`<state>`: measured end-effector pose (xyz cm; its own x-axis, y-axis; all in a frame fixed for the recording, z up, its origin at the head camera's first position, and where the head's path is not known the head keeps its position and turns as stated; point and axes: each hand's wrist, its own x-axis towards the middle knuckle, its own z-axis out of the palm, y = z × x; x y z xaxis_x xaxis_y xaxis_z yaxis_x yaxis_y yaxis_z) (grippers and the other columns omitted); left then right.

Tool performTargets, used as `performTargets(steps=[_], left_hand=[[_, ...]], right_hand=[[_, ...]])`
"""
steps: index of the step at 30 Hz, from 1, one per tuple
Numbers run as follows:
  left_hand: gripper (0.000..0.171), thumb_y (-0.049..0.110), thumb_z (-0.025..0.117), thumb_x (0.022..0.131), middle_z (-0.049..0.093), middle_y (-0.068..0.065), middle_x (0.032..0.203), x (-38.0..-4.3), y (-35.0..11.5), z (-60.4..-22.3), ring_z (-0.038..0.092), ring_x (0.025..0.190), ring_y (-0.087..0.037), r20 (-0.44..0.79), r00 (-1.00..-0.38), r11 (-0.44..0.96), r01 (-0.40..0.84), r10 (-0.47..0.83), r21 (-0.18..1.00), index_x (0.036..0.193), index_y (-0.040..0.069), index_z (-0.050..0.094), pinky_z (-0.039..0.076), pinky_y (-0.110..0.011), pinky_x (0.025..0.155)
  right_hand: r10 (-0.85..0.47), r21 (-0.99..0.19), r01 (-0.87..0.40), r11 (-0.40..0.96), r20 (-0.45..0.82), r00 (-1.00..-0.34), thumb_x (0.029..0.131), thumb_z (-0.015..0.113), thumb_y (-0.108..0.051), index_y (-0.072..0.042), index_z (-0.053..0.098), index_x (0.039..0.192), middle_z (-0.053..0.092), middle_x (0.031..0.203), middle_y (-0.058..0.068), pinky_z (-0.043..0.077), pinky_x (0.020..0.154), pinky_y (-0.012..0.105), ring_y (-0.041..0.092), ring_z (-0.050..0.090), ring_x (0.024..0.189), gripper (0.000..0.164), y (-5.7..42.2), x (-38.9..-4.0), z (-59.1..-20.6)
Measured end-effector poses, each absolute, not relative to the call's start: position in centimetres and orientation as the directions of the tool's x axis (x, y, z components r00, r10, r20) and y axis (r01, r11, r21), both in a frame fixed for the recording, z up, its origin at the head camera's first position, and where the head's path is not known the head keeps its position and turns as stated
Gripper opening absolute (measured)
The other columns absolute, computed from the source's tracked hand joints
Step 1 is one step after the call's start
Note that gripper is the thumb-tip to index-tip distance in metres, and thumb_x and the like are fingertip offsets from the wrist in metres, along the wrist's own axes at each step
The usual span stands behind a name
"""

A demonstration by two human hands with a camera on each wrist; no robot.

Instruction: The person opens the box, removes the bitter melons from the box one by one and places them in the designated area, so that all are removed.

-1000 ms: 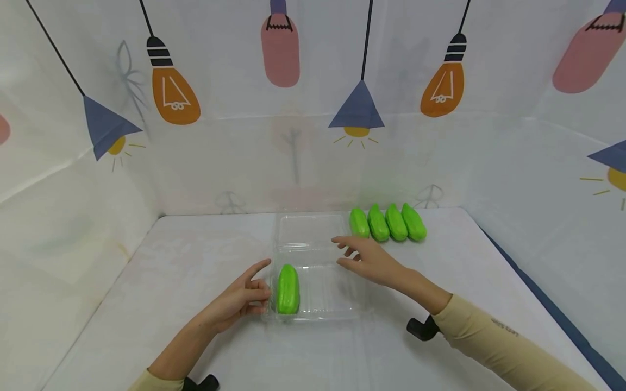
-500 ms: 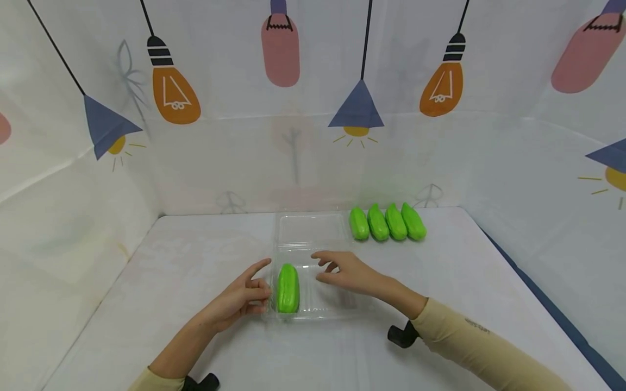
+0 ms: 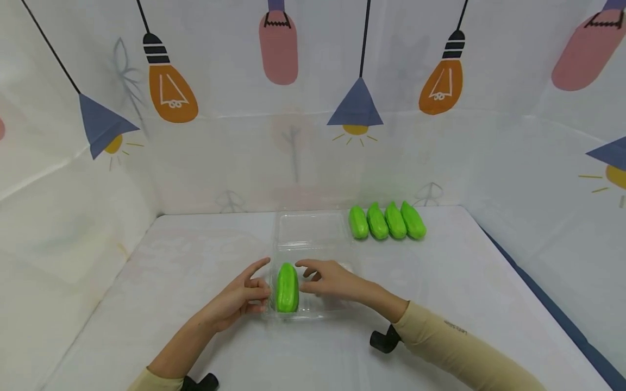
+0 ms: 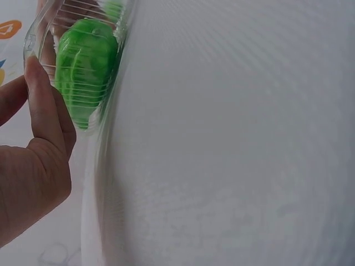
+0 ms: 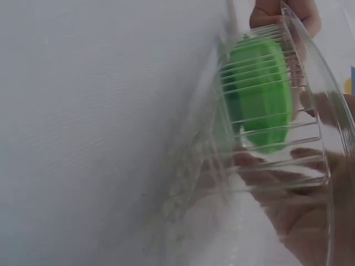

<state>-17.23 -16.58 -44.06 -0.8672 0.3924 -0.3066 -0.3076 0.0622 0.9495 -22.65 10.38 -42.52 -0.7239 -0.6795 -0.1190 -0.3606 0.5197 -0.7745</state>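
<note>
A clear plastic clamshell box (image 3: pixel 313 315) lies unfolded on the white table, its lid (image 3: pixel 312 229) toward the back wall. Inside the base, along the left side, lies one bright green cucumber-shaped piece (image 3: pixel 287 288). With bent fingers my left hand (image 3: pixel 239 297) holds the box's left rim, index finger straight; the left wrist view shows fingertips at the rim (image 4: pixel 29 41). My right hand (image 3: pixel 335 279) hovers over the base just right of the green piece, thumb and fingers apart, holding nothing. Through the ribbed box wall the right wrist view shows the green piece (image 5: pixel 260 94).
Several more green pieces (image 3: pixel 386 221) stand in a row at the back of the table, right of the lid. A white cloth wall (image 3: pixel 313 163) printed with lamps and bulbs encloses the back and sides. Black camera mounts (image 3: pixel 383 339) jut from both wrists.
My right hand has moved left and slightly toward me, from near the row of green pieces to beside the one in the box. The left hand stays at the rim.
</note>
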Motion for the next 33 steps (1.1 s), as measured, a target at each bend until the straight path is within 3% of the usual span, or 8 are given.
performTargets(steps=[9,14,24,33], left_hand=[[0.081,0.014,0.061,0.098,0.055,0.002,0.093,-17.2,-16.8,-44.1,0.06,0.073,-0.009,-0.282,-0.863,0.044,-0.291,0.42,0.956,0.16,0.028,0.011,0.057,-0.02,0.068],[0.081,0.015,0.061,0.098,0.055,0.002,0.092,-17.2,-16.8,-44.1,0.059,0.073,-0.009,-0.278,-0.861,0.047,-0.286,0.425,0.957,0.16,0.027,0.01,0.056,-0.02,0.067],[0.081,0.016,0.062,0.097,0.055,0.002,0.092,-17.2,-16.8,-44.2,0.058,0.074,-0.009,-0.295,-0.866,0.06,-0.297,0.404,0.953,0.159,0.028,0.012,0.056,-0.021,0.068],[0.081,0.017,0.062,0.097,0.055,0.002,0.091,-17.1,-16.7,-44.1,0.058,0.074,-0.009,-0.293,-0.865,0.067,-0.291,0.407,0.954,0.16,0.028,0.011,0.056,-0.021,0.068]], right_hand=[[-0.673,-0.819,-0.283,0.499,-0.161,-0.722,0.091,0.069,-0.035,-0.016,0.046,0.146,0.065,0.126,0.017,0.059,0.069,0.03,0.018,0.069,0.09,0.063,9.0,-22.4,-42.7],[-0.675,-0.832,-0.264,0.487,-0.167,-0.718,0.091,0.069,-0.038,-0.019,0.045,0.147,0.065,0.127,0.016,0.057,0.071,0.026,0.016,0.07,0.088,0.064,8.5,-22.0,-42.8],[-0.649,-0.862,-0.201,0.465,-0.178,-0.739,0.09,0.071,-0.033,-0.015,0.041,0.15,0.06,0.128,0.018,0.06,0.069,0.032,0.02,0.071,0.08,0.069,7.6,-21.5,-43.0],[-0.588,-0.841,-0.212,0.498,-0.147,-0.795,0.088,0.073,-0.036,-0.017,0.043,0.148,0.061,0.125,0.014,0.058,0.07,0.03,0.018,0.068,0.084,0.07,6.9,-20.8,-43.2]])
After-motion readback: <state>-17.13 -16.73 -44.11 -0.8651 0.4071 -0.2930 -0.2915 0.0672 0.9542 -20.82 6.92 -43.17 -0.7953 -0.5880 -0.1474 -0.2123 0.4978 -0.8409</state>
